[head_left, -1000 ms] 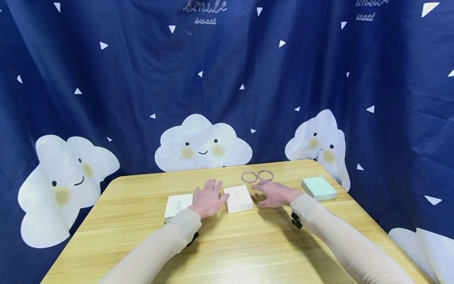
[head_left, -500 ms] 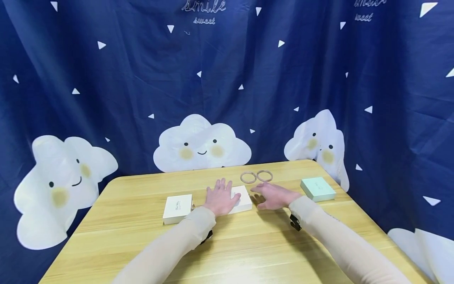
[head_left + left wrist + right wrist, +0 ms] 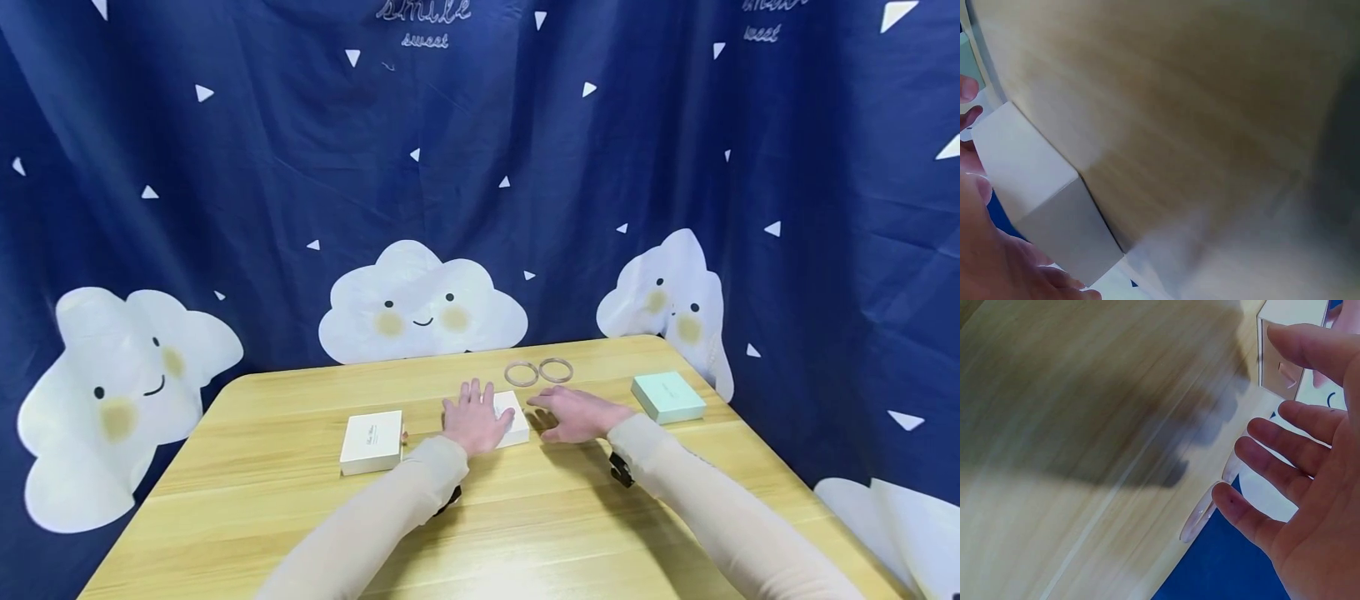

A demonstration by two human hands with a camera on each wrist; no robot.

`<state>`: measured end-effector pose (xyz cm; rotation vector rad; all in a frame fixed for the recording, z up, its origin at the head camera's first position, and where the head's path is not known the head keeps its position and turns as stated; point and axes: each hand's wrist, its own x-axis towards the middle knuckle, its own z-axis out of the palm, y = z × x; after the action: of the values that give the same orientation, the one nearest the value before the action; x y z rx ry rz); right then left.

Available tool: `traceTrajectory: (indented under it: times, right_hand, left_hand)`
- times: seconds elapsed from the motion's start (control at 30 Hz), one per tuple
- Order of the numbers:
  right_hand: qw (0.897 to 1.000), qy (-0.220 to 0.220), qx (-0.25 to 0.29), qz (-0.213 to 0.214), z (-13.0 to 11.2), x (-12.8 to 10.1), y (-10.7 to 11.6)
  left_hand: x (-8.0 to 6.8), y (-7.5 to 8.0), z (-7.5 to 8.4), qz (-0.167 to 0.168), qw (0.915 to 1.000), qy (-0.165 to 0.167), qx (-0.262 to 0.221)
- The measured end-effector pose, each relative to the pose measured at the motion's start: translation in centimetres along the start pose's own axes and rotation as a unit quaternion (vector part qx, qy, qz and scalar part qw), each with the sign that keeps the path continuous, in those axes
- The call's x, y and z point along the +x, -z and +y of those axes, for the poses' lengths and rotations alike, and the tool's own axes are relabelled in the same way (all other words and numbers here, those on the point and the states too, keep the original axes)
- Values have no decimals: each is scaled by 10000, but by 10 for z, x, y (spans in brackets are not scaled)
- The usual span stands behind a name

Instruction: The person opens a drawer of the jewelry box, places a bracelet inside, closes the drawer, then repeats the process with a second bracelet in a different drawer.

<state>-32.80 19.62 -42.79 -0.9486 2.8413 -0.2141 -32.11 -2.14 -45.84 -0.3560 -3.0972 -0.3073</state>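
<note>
At 12 o'clock | your left hand [image 3: 474, 423] lies flat on the white box [image 3: 512, 414] | right hand [image 3: 576, 414] relaxed, empty, at the box's 3 o'clock

Staged tabletop recording corner, likely indoors at home or in a studio: pale wooden table [image 3: 525, 533] under the fingers; navy cloud-print curtain [image 3: 225, 167] hung as backdrop beyond the fingertips, lettered "smile sweet".

The right hand [image 3: 1310, 481] hovers with fingers spread above the light wooden counter [image 3: 1085, 425], near a translucent round bangle [image 3: 1197, 519] and a white cardboard box [image 3: 1285, 356].
</note>
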Motion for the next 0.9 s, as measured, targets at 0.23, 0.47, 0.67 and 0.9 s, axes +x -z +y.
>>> traceTrajectory:
  times: [0.23, 0.47, 0.67, 0.9]
  right_hand:
    - [10000, 43, 7, 31, 1, 0, -1]
    - [10000, -2, 21, -14, 0, -2, 1]
    - [10000, -44, -18, -33, 1, -2, 1]
    - [10000, -77, -14, -31, 1, -4, 1]
  left_hand:
    - [1, -8, -2, -102, 9999, 40, 51]
    - [5, -11, -6, -98, 9999, -60, 45]
    - [6, -9, -9, -152, 9997, -131, 106]
    - [2, -3, -9, -97, 9999, -64, -126]
